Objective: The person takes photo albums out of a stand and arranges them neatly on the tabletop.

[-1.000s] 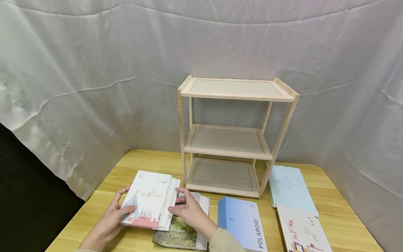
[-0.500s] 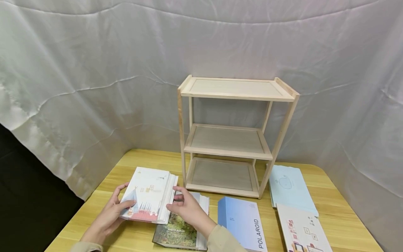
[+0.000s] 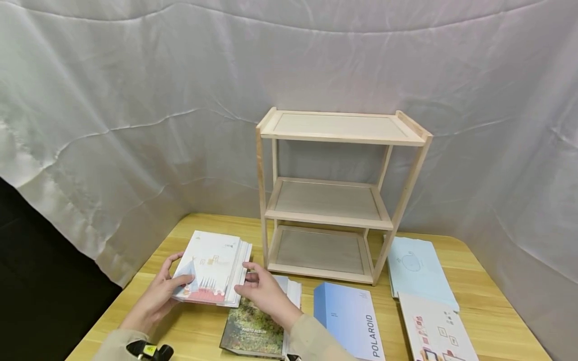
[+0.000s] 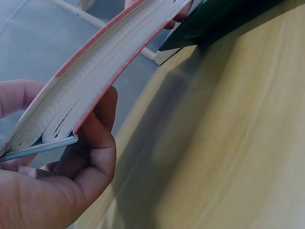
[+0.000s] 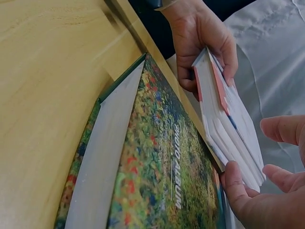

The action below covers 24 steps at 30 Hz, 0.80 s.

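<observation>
My left hand (image 3: 155, 297) grips the left side of a white photo album (image 3: 211, 260) with a pink and blue drawing, thumb on its cover. In the left wrist view, curled fingers (image 4: 97, 157) support the album's underside at the spine; its pages (image 4: 95, 86) fan slightly. At the opposite page edge, my right hand (image 3: 270, 297) holds the album lightly between thumb and fingers; the index finger stands off it in the right wrist view. The album is raised above the table. Beneath my right hand lies a green floral photo album (image 3: 255, 328), partly hidden by that hand.
A three-tier wooden shelf (image 3: 329, 218) stands at the back of the yellow table (image 3: 180, 240). A blue POLAROID album (image 3: 347, 316) lies right of the floral one. Farther right, a white illustrated album (image 3: 435, 326) overlaps a light blue album (image 3: 417, 271). Grey curtains surround the table.
Both hands have moved the white album slightly away from me and to the left, uncovering more of the floral album beneath. The other albums and the shelf stay put.
</observation>
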Each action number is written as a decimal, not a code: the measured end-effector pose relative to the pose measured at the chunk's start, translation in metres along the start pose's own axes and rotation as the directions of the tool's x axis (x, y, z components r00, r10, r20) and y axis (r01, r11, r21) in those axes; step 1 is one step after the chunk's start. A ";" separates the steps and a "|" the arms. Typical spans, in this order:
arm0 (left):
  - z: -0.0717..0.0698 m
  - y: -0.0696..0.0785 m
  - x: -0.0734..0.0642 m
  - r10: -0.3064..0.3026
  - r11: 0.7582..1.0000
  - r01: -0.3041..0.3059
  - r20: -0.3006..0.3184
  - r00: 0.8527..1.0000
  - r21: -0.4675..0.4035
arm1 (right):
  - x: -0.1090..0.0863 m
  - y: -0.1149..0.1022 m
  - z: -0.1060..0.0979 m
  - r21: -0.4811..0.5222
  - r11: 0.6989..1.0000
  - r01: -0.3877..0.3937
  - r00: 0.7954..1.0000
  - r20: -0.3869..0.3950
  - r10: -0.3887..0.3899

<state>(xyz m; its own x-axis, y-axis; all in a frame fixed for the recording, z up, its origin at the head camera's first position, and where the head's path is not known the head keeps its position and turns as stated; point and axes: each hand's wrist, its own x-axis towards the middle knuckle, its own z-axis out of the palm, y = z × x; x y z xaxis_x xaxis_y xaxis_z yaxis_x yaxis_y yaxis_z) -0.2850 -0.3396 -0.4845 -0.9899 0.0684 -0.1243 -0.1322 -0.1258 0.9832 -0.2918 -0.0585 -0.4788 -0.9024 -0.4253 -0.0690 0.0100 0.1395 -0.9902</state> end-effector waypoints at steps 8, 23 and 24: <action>-0.006 0.005 0.014 0.013 0.999 -0.014 0.011 1.000 0.042 | 0.007 -0.002 0.004 0.003 1.000 0.020 1.000 -0.017 -0.020; -0.005 0.023 0.041 0.004 1.000 -0.004 0.018 1.000 0.018 | 0.019 -0.008 -0.002 0.058 0.998 0.010 1.000 -0.005 -0.010; -0.005 0.024 0.043 0.000 1.000 -0.001 0.017 1.000 0.027 | 0.019 -0.008 -0.001 0.056 0.998 0.008 1.000 -0.004 -0.008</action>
<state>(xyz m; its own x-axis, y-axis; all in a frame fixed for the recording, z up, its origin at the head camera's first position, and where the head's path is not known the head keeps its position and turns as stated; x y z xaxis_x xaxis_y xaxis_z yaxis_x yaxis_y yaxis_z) -0.3306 -0.3449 -0.4669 -0.9889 0.0855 -0.1217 -0.1300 -0.0995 0.9865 -0.3097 -0.0666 -0.4715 -0.9044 -0.4223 -0.0608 0.0269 0.0859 -0.9959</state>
